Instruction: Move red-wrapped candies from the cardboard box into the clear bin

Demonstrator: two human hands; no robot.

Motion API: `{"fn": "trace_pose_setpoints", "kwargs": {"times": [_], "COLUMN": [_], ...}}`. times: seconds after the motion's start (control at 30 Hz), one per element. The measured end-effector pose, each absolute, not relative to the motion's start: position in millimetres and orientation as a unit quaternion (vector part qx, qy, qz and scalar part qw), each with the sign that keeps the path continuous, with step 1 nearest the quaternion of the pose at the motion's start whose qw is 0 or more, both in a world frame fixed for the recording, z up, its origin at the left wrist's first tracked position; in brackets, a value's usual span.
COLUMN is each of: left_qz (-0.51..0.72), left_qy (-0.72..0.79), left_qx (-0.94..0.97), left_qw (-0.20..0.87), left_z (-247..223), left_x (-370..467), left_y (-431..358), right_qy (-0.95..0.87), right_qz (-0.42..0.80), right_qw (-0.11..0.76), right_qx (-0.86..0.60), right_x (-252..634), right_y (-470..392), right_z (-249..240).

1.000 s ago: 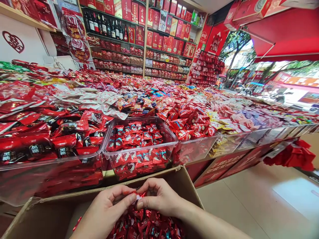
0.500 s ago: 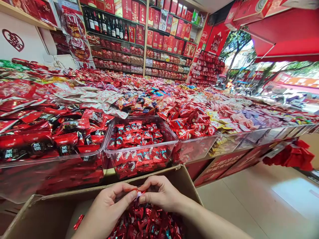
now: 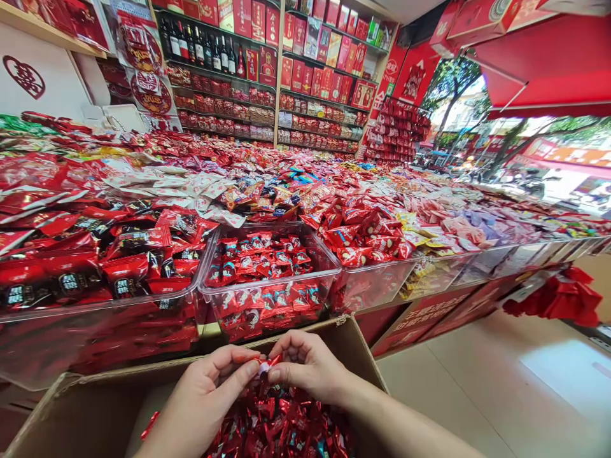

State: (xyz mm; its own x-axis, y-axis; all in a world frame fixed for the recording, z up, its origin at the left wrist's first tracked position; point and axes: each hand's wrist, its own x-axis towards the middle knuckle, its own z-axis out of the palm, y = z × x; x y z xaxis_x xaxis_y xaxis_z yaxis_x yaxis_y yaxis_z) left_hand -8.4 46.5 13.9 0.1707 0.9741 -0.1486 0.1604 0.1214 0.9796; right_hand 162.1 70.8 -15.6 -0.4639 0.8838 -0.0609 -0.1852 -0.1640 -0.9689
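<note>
Between the fingertips of both hands is a small candy [image 3: 264, 367] in a red wrapper, with a pale white part showing in the middle. My left hand [image 3: 205, 394] pinches one end of it with thumb and forefinger. From the other side, my right hand [image 3: 310, 369] grips the opposite end. Both hands are over an open cardboard box [image 3: 365, 356], above a heap of shiny red wrapped candies [image 3: 281, 426] with some blue bits. The fingers partly cover the held candy. One loose red candy [image 3: 151, 425] lies left of my left forearm.
Just beyond the box stands a clear plastic bin [image 3: 272, 281] of small red candies. Larger black-and-red packets [image 3: 126, 273] fill the bin on its left. Many more sweets cover the long display behind. Shelves [image 3: 279, 76] with bottles and red boxes line the back; tiled floor [image 3: 453, 381] lies right.
My fingertips have shifted slightly, and more of the red wrapper shows between them. Both hands stay over the box.
</note>
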Motion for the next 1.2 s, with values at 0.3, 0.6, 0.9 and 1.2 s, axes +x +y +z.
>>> {"fn": "trace_pose_setpoints", "kwargs": {"times": [0.3, 0.6, 0.9, 1.2], "left_qz": [0.429, 0.470, 0.471, 0.419], "left_qy": [0.463, 0.467, 0.489, 0.466], "left_qx": [0.473, 0.467, 0.458, 0.512], "left_qw": [0.614, 0.585, 0.574, 0.588], "left_z": [15.4, 8.3, 14.3, 6.9], "left_x": [-5.3, -3.0, -1.1, -7.6], "left_y": [45.0, 41.3, 42.3, 41.6], "right_qy": [-0.601, -0.515, -0.493, -0.753], "right_qz": [0.568, 0.663, 0.691, 0.304], "right_qw": [0.493, 0.464, 0.425, 0.441], "right_qx": [-0.271, -0.284, -0.313, -0.382], "right_x": [169.1, 167.2, 171.1, 202.1], "right_y": [68.6, 64.0, 66.7, 66.9], "right_z": [-6.6, -7.0, -2.4, 74.7]}}
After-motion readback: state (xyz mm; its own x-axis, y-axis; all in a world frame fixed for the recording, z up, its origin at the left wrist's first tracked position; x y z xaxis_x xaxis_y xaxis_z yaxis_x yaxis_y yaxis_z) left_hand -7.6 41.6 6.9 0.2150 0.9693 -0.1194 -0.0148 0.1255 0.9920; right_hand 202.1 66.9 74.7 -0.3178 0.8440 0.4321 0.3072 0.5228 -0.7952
